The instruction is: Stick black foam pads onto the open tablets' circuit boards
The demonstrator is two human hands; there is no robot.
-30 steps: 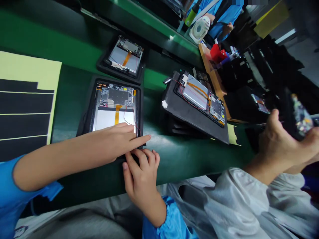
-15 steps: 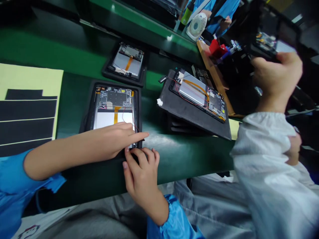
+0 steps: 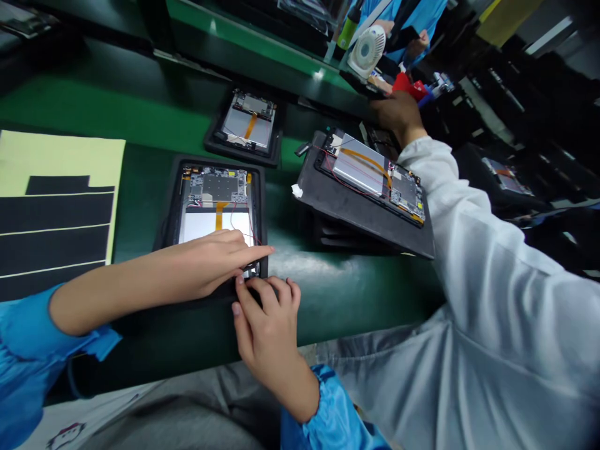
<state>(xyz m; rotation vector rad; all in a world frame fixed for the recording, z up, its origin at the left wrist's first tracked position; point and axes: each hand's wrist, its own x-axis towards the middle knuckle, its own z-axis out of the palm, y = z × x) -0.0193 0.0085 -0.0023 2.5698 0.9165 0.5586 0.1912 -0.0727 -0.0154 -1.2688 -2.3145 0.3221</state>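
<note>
An opened tablet [image 3: 215, 215] lies in a black foam tray [image 3: 167, 212] in front of me, showing its circuit board, battery, orange ribbon cable and thin red wires. Across its lower part reaches my left hand [image 3: 222, 257], one finger stretched out to the right and the others curled down at the lower right corner; what they pinch, if anything, is hidden. My right hand [image 3: 270, 325] meets it there, its index fingertip on the tablet's lower edge. The thumb and other fingers of that hand are bent and spread apart, with nothing visible in them.
Right of me, another opened tablet [image 3: 370, 172] lies on a stack of black trays [image 3: 342, 215]. A further tablet [image 3: 250, 122] sits behind. Black strips on a yellow sheet [image 3: 117, 169] are at left. A neighbour's grey-sleeved arm [image 3: 487, 244] reaches in near a white fan [image 3: 368, 51].
The neighbour's hand, raised with an opened tablet, has swung down and left behind the stack. My own hands stay at the tablet's lower corner with barely any shift.
</note>
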